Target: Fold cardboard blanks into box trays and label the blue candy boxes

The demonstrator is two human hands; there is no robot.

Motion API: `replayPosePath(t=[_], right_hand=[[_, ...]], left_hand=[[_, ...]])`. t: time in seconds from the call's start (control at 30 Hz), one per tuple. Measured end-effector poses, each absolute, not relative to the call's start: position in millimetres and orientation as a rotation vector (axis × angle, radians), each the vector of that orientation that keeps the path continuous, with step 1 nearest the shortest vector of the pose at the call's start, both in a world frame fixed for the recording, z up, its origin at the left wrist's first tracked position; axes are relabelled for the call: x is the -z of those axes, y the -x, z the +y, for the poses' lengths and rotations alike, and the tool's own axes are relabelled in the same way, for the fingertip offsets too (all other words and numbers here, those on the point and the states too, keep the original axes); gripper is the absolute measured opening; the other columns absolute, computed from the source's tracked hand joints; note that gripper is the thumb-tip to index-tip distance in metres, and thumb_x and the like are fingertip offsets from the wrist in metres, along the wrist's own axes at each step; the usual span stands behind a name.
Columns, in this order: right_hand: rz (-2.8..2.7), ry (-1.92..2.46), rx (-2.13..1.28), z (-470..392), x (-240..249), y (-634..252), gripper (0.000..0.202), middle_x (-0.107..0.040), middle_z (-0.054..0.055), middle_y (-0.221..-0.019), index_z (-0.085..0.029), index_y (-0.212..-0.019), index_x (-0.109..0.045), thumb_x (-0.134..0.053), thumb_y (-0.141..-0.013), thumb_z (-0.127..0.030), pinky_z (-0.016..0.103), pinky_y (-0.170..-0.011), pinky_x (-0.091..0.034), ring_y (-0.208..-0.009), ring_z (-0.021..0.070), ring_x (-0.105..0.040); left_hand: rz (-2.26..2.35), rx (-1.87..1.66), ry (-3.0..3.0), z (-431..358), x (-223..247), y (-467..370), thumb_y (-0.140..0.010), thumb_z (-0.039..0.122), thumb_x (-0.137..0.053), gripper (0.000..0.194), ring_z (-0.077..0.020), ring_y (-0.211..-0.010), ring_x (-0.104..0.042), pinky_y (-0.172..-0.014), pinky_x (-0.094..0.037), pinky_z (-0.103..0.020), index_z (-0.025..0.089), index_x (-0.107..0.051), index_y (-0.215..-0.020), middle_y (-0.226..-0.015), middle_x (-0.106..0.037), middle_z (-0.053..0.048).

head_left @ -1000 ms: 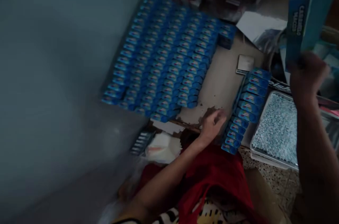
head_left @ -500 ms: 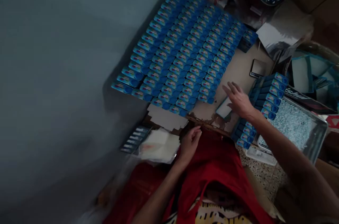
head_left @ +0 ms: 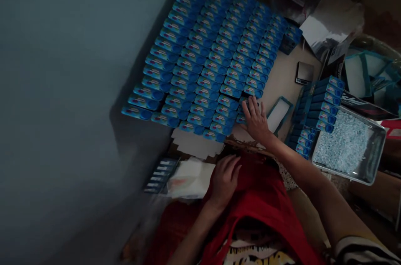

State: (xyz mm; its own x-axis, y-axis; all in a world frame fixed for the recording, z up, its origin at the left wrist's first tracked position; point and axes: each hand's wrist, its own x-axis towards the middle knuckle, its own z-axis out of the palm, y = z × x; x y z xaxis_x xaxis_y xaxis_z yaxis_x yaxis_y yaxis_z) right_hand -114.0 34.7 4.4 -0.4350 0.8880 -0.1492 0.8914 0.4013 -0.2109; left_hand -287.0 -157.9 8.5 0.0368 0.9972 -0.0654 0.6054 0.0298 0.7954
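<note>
Several rows of small blue printed boxes (head_left: 206,52) stand close together on the table. At their near right corner my right hand (head_left: 256,122) lies over the end boxes, fingers stretched out and touching their tops. Just right of that hand is a blue-rimmed open box (head_left: 279,114) with a white inside. My left hand (head_left: 223,181) hovers or rests over the red apron (head_left: 250,189), fingers loosely bent and apart, holding nothing. Whether it touches the cloth I cannot tell.
A small scale (head_left: 305,73) sits on the table, with stacked blue boxes (head_left: 326,102) nearer me. Beyond stands a metal tray (head_left: 380,148) of pale blue granules (head_left: 341,143). White sheets (head_left: 192,177) lie at the left, beside the wall (head_left: 72,89).
My right hand has moved left, from above the blue-rimmed open box to the near corner of the box rows. My left hand has shifted slightly nearer to me. The view has tilted a little.
</note>
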Motion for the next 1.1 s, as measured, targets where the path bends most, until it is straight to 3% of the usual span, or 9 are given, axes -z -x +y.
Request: replayPosePath(t=[0.17,0.27,0.37,0.53,0.67,0.73,0.83,1.1], right_hand=[[2.517,-1.665,0.337,49.1,-9.3,127.2,0.092,-0.033,0.024,-0.17,-0.021,-0.174,-0.019,-0.065,-0.095,-0.034,0.064,-0.128,-0.021,-0.158,0.045,-0.029],[2.496,-1.66,0.294,64.8,-11.1,128.6,0.102,-0.039,0.024,-0.163,-0.021,-0.175,-0.011,-0.067,-0.089,-0.029,0.059,-0.125,-0.025,-0.149,0.0431,-0.038],[2.502,-1.656,0.273,61.4,-22.8,119.6,0.096,-0.045,0.021,-0.153,-0.025,-0.174,-0.015,-0.063,-0.091,-0.033,0.059,-0.121,-0.03,-0.141,0.0411,-0.043],[2.448,-2.013,0.182,15.5,-69.5,70.0,0.097,-0.041,0.019,-0.155,-0.029,-0.173,-0.025,-0.067,-0.087,-0.047,0.057,-0.118,-0.037,-0.142,0.0424,-0.041],[2.227,-2.365,0.045,5.9,-76.5,17.5,0.1,-0.036,0.022,-0.156,-0.022,-0.172,-0.024,-0.067,-0.086,-0.049,0.059,-0.12,-0.036,-0.145,0.0445,-0.037],[2.203,-2.384,0.077,14.8,-61.5,0.2,0.099,-0.035,0.023,-0.156,-0.016,-0.17,-0.027,-0.067,-0.086,-0.05,0.057,-0.12,-0.038,-0.144,0.0428,-0.038],[2.266,-2.348,0.204,28.4,-34.8,-10.0,0.094,-0.038,0.022,-0.154,-0.017,-0.168,-0.032,-0.067,-0.086,-0.049,0.054,-0.119,-0.04,-0.142,0.0394,-0.041],[2.23,-2.056,0.227,44.2,-38.4,3.1,0.1,-0.043,0.02,-0.153,-0.021,-0.169,-0.034,-0.076,-0.081,-0.041,0.053,-0.118,-0.04,-0.137,0.0411,-0.044]], left_hand=[[1.554,-0.667,-1.664,-136.7,18.3,264.0,-0.106,0.031,-0.055,0.027,-0.0289,-0.122,-0.066,-0.111,-0.052,-0.048,0.024,-0.072,-0.125,-0.128,-0.074,-0.012],[1.518,-0.616,-1.656,-105.4,43.6,239.0,-0.103,0.028,-0.054,0.029,-0.032,-0.126,-0.064,-0.114,-0.048,-0.051,0.02,-0.07,-0.126,-0.13,-0.072,-0.016],[1.525,-0.569,-1.637,-82.6,60.8,220.1,-0.101,0.025,-0.053,0.029,-0.0333,-0.121,-0.066,-0.109,-0.051,-0.05,0.017,-0.069,-0.124,-0.125,-0.071,-0.019],[1.604,-0.48,-1.647,-53.8,57.9,195.1,-0.095,0.027,-0.06,0.032,-0.0369,-0.119,-0.064,-0.106,-0.052,-0.049,0.013,-0.067,-0.123,-0.122,-0.069,-0.021],[1.613,-0.373,-1.712,-2.1,51.0,157.5,-0.096,0.043,-0.064,0.065,-0.0397,-0.131,-0.06,-0.108,-0.05,-0.049,0.012,-0.052,-0.152,-0.139,-0.065,-0.023],[1.547,-0.28,-1.743,21.8,53.7,144.4,-0.1,0.037,-0.058,0.062,-0.0384,-0.124,-0.066,-0.101,-0.054,-0.047,0.017,-0.048,-0.158,-0.137,-0.068,-0.02],[1.536,-0.193,-1.753,35.3,62.7,144.3,-0.102,0.022,-0.044,0.055,-0.0365,-0.111,-0.073,-0.093,-0.055,-0.046,0.022,-0.053,-0.157,-0.13,-0.073,-0.017],[1.613,-0.25,-1.683,6.9,74.3,155.7,-0.106,0.021,-0.039,0.062,-0.0306,-0.11,-0.074,-0.094,-0.054,-0.039,0.022,-0.038,-0.168,-0.14,-0.07,-0.018]])
